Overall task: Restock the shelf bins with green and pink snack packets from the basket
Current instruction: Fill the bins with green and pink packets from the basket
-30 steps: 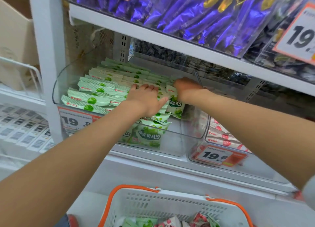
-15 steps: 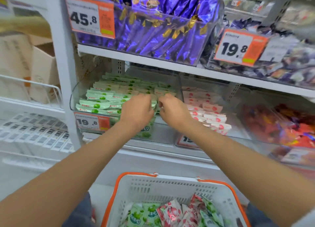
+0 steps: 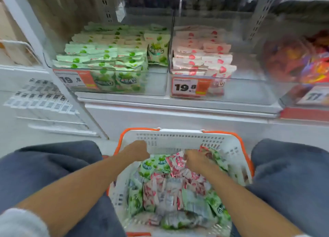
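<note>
Basket (image 3: 178, 135) walls, open above, are boxing both grips: left grip (image 3: 138, 150) is curling at 11 o'clock, right grip (image 3: 195, 159) is lying on packets (image 3: 160, 187) at 1 o'clock; holds too blurred to tell.

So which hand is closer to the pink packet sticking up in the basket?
Right. The right hand is beside the pink packet; the left hand is farther left.

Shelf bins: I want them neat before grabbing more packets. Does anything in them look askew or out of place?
Nothing looks spilled or damaged. In the green bin, one green packet stands set back at the right, behind a bare front corner. The pink bin looks orderly, though blur limits detail.
</note>
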The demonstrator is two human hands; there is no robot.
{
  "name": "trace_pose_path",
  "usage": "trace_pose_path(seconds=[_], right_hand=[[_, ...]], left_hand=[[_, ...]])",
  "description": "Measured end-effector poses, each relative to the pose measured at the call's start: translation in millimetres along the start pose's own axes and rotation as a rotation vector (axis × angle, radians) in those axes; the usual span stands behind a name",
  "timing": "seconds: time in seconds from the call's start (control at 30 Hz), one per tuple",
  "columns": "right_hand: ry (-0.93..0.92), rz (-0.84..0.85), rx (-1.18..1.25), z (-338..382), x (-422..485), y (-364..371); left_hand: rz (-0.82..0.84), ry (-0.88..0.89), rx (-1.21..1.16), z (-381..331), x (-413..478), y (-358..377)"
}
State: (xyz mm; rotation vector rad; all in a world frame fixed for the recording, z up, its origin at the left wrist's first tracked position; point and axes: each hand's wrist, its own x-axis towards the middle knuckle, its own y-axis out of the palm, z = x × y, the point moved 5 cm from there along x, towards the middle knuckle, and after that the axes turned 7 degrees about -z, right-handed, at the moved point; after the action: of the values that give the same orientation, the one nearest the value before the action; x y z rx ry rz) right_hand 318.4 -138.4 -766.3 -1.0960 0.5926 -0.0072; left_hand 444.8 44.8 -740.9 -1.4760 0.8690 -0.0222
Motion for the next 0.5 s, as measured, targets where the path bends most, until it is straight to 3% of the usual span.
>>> trace_pose_path(seconds=[0.17,0.27,0.37,0.5], right_hand=[[0.073,0.162,0.141,-9,17,66],[0.072,0.194,0.17,-10,21,86],[0.06,0.182,0.182,-9,22,90],[0.047,0.14,0.221,-3,24,79]], left_hand=[[0.222,0.027,0.198,22,16,70],[0.3,0.105,0.453,40,16,105],[0.22,0.223,0.632,44,16,121],[0.153,0.157,0.51,36,19,113]])
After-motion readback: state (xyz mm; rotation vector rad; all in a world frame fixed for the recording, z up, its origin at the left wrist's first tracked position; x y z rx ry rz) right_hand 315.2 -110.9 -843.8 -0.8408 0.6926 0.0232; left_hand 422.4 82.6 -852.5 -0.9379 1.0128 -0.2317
